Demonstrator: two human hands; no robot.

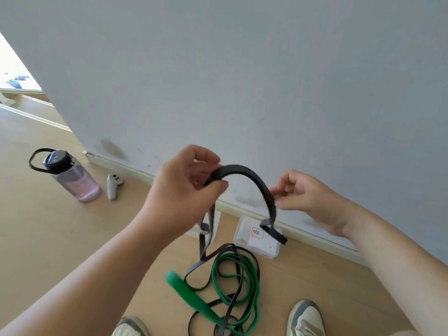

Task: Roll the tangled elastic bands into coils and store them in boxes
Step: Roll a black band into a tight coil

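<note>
Both hands are raised in the centre of the frame with one black elastic band [244, 171] arched between them. The left hand [184, 187] has its grip closed on the band, fingers curled over it and the thumb pressing from below at the left foot of the arch. The right hand [312, 197] pinches the band between thumb and forefinger on the arch's right side, lower down.

The held stretch runs left to right across the frame. Below the right hand's grip the band drops a short way and ends in a small folded loop, hanging free in front of the labelled white box [264, 246] by the wall. Below the left hand the band falls in long strands to the floor [60, 238]. There it runs into a tangle at lower centre with a thin green band [214, 272] and a wide green band [186, 291]. A second pale box [217, 224] shows partly behind the hanging strands.

What matters for the next move is that the short free end lies on the right-hand side and the long, snarled tail on the left-hand side. The roll would likely start from the loop near the right hand, with the left hand feeding length up. The tail probably has to be drawn out of the green bands as the coil grows, or it will drag them along.
</note>
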